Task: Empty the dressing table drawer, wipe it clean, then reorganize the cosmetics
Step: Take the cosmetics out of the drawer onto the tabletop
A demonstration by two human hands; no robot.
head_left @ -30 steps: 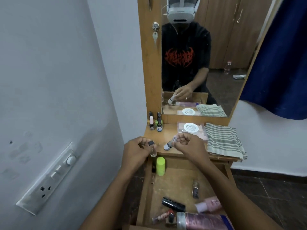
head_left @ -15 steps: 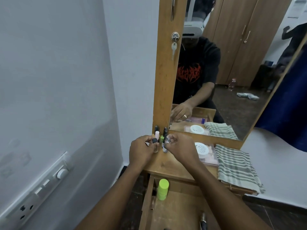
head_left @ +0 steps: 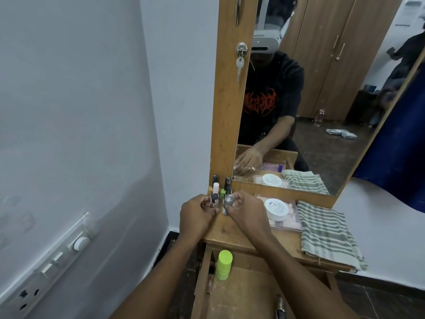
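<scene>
At the back-left corner of the tabletop (head_left: 230,231), the left hand (head_left: 197,215) pinches a dark-capped bottle (head_left: 214,199) and the right hand (head_left: 248,212) pinches a clear vial (head_left: 227,201), both beside the standing bottles (head_left: 227,181); the drawer (head_left: 241,293) sits open below.

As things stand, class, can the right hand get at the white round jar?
Probably yes: the white jar sits just beside the right hand with nothing between them, but the hand must first release the small bottle it pinches.

Arms outstretched, left hand (head_left: 197,215) and right hand (head_left: 248,213) close together, both in pinch grips
</scene>
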